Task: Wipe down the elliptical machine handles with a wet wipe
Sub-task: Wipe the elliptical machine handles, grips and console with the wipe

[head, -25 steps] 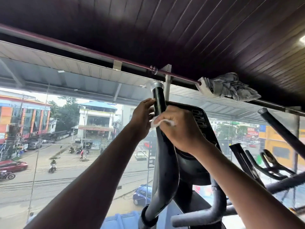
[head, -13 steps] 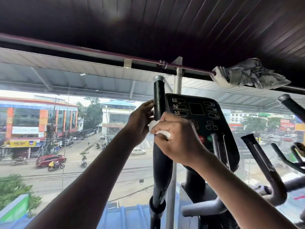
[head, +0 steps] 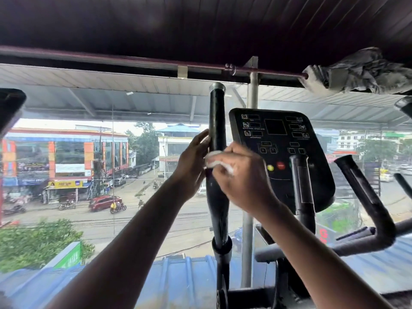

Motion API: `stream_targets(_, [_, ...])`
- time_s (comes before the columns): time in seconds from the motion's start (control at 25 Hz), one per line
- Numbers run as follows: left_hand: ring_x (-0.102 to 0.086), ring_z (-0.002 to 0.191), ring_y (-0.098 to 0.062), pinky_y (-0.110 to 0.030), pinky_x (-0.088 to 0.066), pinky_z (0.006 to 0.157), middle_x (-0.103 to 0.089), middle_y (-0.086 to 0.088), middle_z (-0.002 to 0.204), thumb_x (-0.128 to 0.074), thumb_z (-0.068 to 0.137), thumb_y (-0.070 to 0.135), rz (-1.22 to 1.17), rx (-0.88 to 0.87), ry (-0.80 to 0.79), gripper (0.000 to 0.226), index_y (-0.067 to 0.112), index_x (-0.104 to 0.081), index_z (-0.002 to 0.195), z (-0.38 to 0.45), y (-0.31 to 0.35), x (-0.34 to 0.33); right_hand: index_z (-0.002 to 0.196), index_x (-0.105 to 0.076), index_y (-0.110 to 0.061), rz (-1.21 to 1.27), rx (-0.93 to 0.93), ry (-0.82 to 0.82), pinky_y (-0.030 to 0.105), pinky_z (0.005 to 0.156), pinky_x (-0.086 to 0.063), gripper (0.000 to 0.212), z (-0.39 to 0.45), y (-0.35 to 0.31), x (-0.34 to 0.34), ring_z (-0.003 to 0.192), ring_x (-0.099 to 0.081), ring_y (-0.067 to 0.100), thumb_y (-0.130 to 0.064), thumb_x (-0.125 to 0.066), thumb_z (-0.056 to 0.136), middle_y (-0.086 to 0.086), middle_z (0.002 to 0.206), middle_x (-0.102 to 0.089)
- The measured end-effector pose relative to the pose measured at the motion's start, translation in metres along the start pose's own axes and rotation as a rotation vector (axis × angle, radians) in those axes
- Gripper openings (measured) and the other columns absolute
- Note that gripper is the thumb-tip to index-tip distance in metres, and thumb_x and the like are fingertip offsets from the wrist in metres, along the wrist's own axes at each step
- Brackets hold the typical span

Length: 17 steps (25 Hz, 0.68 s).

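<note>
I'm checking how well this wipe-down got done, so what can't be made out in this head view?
- Wipe: mostly hidden under the right hand; its size and wetness cannot be told.
- Handle: the far side faces away; the stretch beneath both hands is covered.
- Left hand: fingertips hidden behind the handle.
- Console: labels too small to read.
- Right handle: partly blurred.

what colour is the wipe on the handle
White. The wet wipe, bunched under the right hand against the black handle, shows best in the head view.
</note>
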<state>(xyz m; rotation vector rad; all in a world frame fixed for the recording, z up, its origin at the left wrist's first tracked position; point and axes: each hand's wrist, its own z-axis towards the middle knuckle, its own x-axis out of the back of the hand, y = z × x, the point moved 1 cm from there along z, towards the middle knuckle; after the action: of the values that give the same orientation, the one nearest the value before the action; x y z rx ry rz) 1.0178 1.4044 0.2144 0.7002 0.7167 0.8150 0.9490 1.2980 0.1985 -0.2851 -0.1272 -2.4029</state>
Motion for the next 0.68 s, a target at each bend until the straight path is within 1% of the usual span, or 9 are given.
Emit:
stream_targets(0.04, [-0.069,0.088,-0.017,-0.024,-0.055,0.074,-0.072,-0.006,0.098,-0.042,0.102,0.016,0.004,-0.001,-0.003,0.034,0.012,-0.056,0.133,-0.006,-0.003,-0.002,0.100,-0.075,-0.019,-0.033,-0.053,0.066,0.018,0.065,-0.050,0.027,0.012,0.008,0.000,0.066,-0.053,0.004,-0.007,-0.058,0.082,-0.001,0.080,-0.061])
stream_targets(0.12, [-0.067,0.107,-0.021,-0.031,-0.052,0.094,-0.071,-0.011,0.115,-0.037,0.104,0.020,-0.005,0.004,-0.006,0.035,0.011,-0.056,0.133,-0.017,-0.011,-0.002,0.115,-0.069,-0.021,-0.047,-0.177,0.141,0.028,0.074,-0.051,0.034,0.022,0.015,-0.004,0.073,-0.056,0.011,-0.006,-0.057,0.087,0.004,0.085,-0.063])
stream_targets(0.16, [-0.068,0.107,-0.021,-0.033,-0.051,0.094,-0.072,-0.011,0.113,-0.037,0.105,0.021,0.005,0.007,0.000,0.033,0.011,-0.058,0.128,-0.022,-0.014,0.000,0.117,-0.067,-0.021,-0.016,-0.180,0.169,0.028,0.075,-0.051,0.036,0.013,0.012,-0.008,0.075,-0.058,0.013,-0.004,-0.055,0.087,0.005,0.087,-0.062])
stream_targets(0.24, [-0.071,0.086,-0.018,-0.031,-0.054,0.077,-0.074,-0.008,0.093,-0.036,0.105,0.024,0.070,0.012,-0.004,0.031,0.010,-0.062,0.115,-0.032,-0.018,0.004,0.115,-0.067,-0.019,0.036,-0.066,0.183,0.022,0.073,-0.052,0.038,-0.028,-0.004,-0.015,0.080,-0.061,0.011,0.000,-0.054,0.085,0.004,0.092,-0.062])
stream_targets(0.32, [-0.069,0.077,-0.020,-0.028,-0.053,0.065,-0.074,-0.012,0.093,-0.034,0.105,0.035,0.118,0.039,0.021,0.041,0.007,-0.061,0.118,-0.040,-0.023,0.004,0.114,-0.068,-0.012,0.064,0.038,0.155,0.026,0.069,-0.055,0.036,-0.067,-0.016,-0.018,0.084,-0.064,0.014,0.000,-0.053,0.084,0.005,0.097,-0.063])
stream_targets(0.4, [-0.068,0.081,-0.023,-0.026,-0.053,0.062,-0.074,-0.014,0.096,-0.034,0.104,0.040,0.117,0.048,0.074,0.047,0.005,-0.062,0.118,-0.047,-0.030,0.002,0.114,-0.068,-0.007,0.053,0.003,0.234,0.027,0.066,-0.054,0.034,-0.072,-0.009,-0.020,0.080,-0.062,0.013,0.001,-0.053,0.084,0.008,0.092,-0.062])
stream_targets(0.52, [-0.069,0.080,-0.018,-0.024,-0.053,0.063,-0.074,-0.002,0.081,-0.036,0.104,0.040,0.131,0.032,0.133,0.043,0.010,-0.067,0.103,-0.058,-0.038,0.000,0.114,-0.068,-0.009,0.030,-0.192,0.401,0.026,0.065,-0.048,0.034,-0.044,-0.001,-0.023,0.074,-0.054,0.010,0.000,-0.053,0.085,0.009,0.085,-0.056])
stream_targets(0.6, [-0.069,0.076,-0.015,-0.022,-0.053,0.062,-0.072,0.000,0.076,-0.037,0.103,0.041,0.123,0.034,0.123,0.042,0.015,-0.068,0.094,-0.063,-0.041,0.001,0.117,-0.067,-0.015,0.034,-0.154,0.338,0.028,0.069,-0.050,0.040,-0.043,-0.007,-0.028,0.079,-0.057,0.015,0.001,-0.052,0.084,0.006,0.091,-0.056])
stream_targets(0.68, [-0.065,0.074,-0.013,-0.022,-0.052,0.063,-0.068,0.001,0.073,-0.044,0.097,0.042,0.081,0.026,0.097,0.035,0.016,-0.067,0.089,-0.067,-0.041,0.004,0.119,-0.067,-0.015,0.022,-0.023,0.262,0.032,0.073,-0.051,0.042,-0.066,-0.012,-0.031,0.084,-0.061,0.022,0.004,-0.053,0.084,0.002,0.098,-0.056])
